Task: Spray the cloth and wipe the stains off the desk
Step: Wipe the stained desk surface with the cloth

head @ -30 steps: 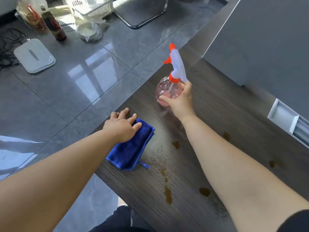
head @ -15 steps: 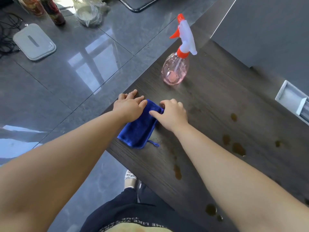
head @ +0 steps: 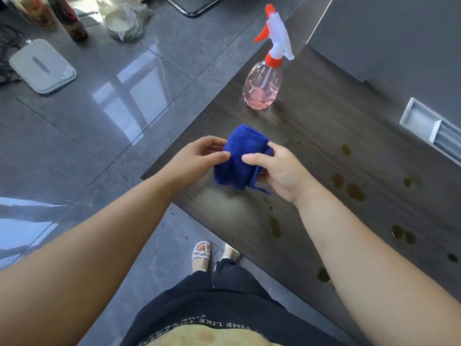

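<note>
The dark wood-grain desk [head: 324, 136] ends in a corner on the person's side of the clear pink spray bottle with a red-and-white trigger head [head: 263, 83], which stands upright by the desk's left edge. Bare desktop separates this bottle from the folded blue microfibre cloth [head: 239, 158], held nearer the person. Brown stains [head: 355, 192] dot the surface to the bottle's near right. The left hand [head: 197, 161] pinches the cloth's left side. The right hand [head: 279, 171] grips its right side, thumb on top.

You wore a dark garment [head: 224, 325] banded with white lettering, dark trousers [head: 234, 278] and white strappy sandals [head: 200, 254]; your forearms [head: 99, 258] were bare throughout the view.
</note>
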`<state>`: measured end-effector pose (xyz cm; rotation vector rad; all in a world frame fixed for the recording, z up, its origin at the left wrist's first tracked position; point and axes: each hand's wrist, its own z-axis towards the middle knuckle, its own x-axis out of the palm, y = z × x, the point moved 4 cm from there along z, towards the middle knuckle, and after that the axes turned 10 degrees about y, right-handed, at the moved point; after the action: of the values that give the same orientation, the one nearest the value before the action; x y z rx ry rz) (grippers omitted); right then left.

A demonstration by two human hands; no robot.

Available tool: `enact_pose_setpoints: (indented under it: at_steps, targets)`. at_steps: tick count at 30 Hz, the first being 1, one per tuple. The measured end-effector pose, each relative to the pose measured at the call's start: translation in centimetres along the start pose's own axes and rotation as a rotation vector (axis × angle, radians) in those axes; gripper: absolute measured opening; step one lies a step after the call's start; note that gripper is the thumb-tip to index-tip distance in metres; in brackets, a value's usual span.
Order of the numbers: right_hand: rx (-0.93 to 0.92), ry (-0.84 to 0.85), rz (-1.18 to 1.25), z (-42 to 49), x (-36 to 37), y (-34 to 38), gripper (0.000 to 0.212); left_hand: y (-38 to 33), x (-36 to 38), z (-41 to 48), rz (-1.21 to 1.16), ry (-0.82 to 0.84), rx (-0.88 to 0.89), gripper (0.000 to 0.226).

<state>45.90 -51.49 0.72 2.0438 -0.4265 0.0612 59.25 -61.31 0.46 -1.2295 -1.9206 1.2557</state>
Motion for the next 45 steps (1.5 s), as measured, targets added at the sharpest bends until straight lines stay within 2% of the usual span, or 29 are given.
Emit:
enact_pose_setpoints:
  at_steps: [1, 4, 5, 8, 10, 12, 13, 15, 17, 20, 22, 24, 27, 30, 32, 34, 36, 39, 43, 45]
  targets:
    - [0.001, -0.015, 0.109, -0.6, 0.1, -0.2, 0.02, -0.6, 0.3, -0.1, -0.016, 0.007, 0.005, 0.015]
    - [-0.027, -0.105, 0.47, -2.9, 1.1, -1.5, 0.052, -1.4, 1.8, -0.5, -0.08, 0.032, -0.014, 0.005]
    - [-0.051, -0.125, 0.555, -3.7, 1.5, -2.2, 0.055, -1.3, 2.4, -0.6, -0.123, 0.033, -0.029, 0.003]
    - [-0.127, -0.148, 0.61, -5.8, 3.0, -3.9, 0.036, -1.0, 4.1, -0.8, -0.173, 0.031, -0.052, 0.007]
    - [-0.141, -0.287, 0.595, -7.3, 2.4, -4.7, 0.023, -0.6, 5.7, -0.6, -0.132, 0.075, -0.049, 0.011]
    - [-0.122, -0.533, 0.502, -9.4, 0.3, -4.6, 0.016, -0.2, 6.6, -0.4, -0.036, 0.065, -0.034, 0.008]
    - [-0.12, -0.655, 0.377, -10.6, -1.1, -4.1, 0.015, 0.1, 6.6, -0.3, 0.058, 0.043, -0.029, 0.005]
    - [-0.1, -0.83, -0.015, -13.0, -3.9, -2.8, 0.012, 0.9, 6.4, 0.0, 0.318, 0.013, -0.022, 0.017]
    - [-0.052, -0.879, -0.403, -13.6, -5.4, -1.7, 0.012, 2.0, 6.1, 0.3, 0.606, 0.025, -0.06, 0.03]
    - [0.048, -0.824, -0.887, -10.7, -5.2, -2.6, 0.021, 4.1, 5.7, 0.6, 0.827, 0.039, -0.13, 0.04]
    - [0.126, -0.689, -1.028, -8.0, -3.2, -5.1, 0.01, 5.2, 5.6, 0.6, 0.852, 0.029, -0.156, 0.043]
    - [0.222, -0.549, -1.134, -5.8, -1.0, -8.7, 0.034, 5.9, 5.6, 0.4, 0.876, 0.039, -0.183, 0.047]
    - [0.133, -0.515, -1.445, -4.7, 1.0, -10.9, 0.064, 6.1, 5.6, 0.0, 0.946, 0.069, -0.191, 0.051]
    - [-0.003, -0.333, -1.578, -4.4, 0.2, -12.7, 0.065, 6.2, 5.5, -0.1, 1.031, 0.116, -0.205, 0.054]
    - [-0.036, -0.205, -1.607, -4.6, -0.3, -13.8, 0.066, 6.4, 5.5, -0.3, 1.086, 0.146, -0.217, 0.057]
    - [-0.047, -0.156, -1.614, -5.1, -0.5, -14.3, 0.065, 6.7, 5.8, -0.4, 1.13, 0.177, -0.24, 0.06]
    - [-0.065, -0.167, -1.592, -5.9, -0.9, -14.8, 0.061, 6.9, 6.0, -0.3, 1.152, 0.189, -0.258, 0.063]
    - [-0.087, -0.294, -1.537, -7.6, -2.3, -15.2, 0.058, 7.2, 6.1, -0.2, 1.161, 0.194, -0.266, 0.064]
    - [0.105, -0.547, -1.374, -6.0, -1.6, -14.7, 0.063, 7.0, 6.0, -0.1, 1.192, 0.187, -0.246, 0.059]
    - [0.137, -0.617, -1.347, -4.4, 0.2, -14.5, 0.063, 6.7, 5.7, 0.0, 1.137, 0.076, -0.188, 0.048]
